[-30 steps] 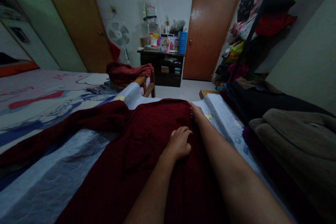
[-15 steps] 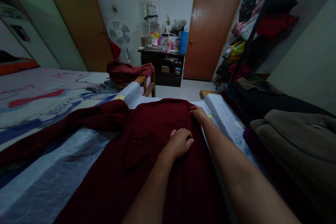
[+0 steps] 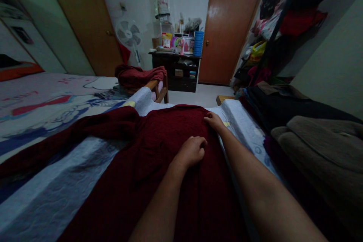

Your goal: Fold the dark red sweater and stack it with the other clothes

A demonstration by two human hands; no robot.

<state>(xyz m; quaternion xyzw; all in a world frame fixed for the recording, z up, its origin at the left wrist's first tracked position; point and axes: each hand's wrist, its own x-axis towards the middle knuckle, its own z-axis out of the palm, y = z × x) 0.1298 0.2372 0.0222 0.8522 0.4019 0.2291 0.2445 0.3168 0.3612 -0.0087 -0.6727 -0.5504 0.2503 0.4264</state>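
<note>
A dark red long-sleeved shirt point(image 3: 167, 132) lies spread out in front of me, one sleeve point(image 3: 113, 123) stretched to the left. On its right half rests my left hand point(image 3: 191, 152), fingers curled down and closed against the cloth. Farther up, my right hand point(image 3: 214, 121) pinches the shirt near its upper right edge, thumb and fingers close together. The fingertips of the left hand are partly hidden. Under the shirt is a pale blue-grey cover point(image 3: 85, 174).
Folded dark clothes point(image 3: 292, 102) and a grey-brown garment point(image 3: 320, 140) are piled on the right. A patterned bedsheet point(image 3: 62, 102) spreads at left, near a reddish cloth point(image 3: 138, 76) by a wooden frame point(image 3: 162, 92). Beyond stand a fan point(image 3: 129, 34), a dark cabinet point(image 3: 174, 72) and a door point(image 3: 227, 26).
My left hand's fingers have curled in, its thumb now closer to them. My right hand has shifted very slightly left along the shirt's edge. The shirt lies almost the same.
</note>
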